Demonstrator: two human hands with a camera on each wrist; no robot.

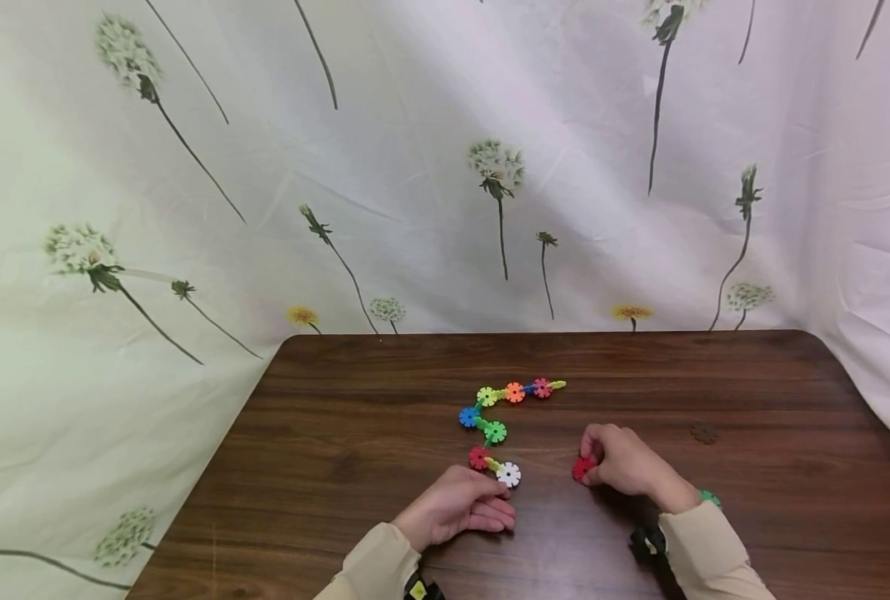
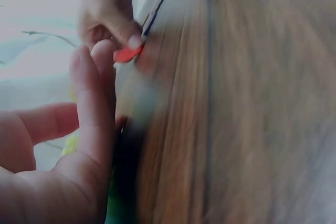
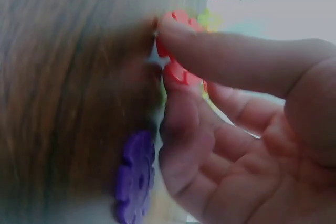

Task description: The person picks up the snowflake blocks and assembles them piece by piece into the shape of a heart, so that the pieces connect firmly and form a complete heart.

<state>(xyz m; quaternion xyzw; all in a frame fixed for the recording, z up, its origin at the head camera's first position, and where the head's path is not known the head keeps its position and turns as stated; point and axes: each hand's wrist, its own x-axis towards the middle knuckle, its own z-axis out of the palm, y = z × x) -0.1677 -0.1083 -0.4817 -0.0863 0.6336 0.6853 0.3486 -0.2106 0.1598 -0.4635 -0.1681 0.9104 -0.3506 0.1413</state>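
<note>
The left hand (image 1: 463, 504) lay loosely extended beside the white disc (image 1: 508, 475); right of that disc, the right hand (image 1: 627, 458) pinched a red disc (image 1: 582, 470), probably light, stiff, best rim-held.

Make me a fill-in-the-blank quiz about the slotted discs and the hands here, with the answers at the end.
The right hand pinches a ____ slotted disc. At the near end of the chain, the last disc is ____. The hand nearer the chain is the ____ one. In the right wrist view, the lowest disc is ____.

Missing words: red; white; left; purple.
</note>
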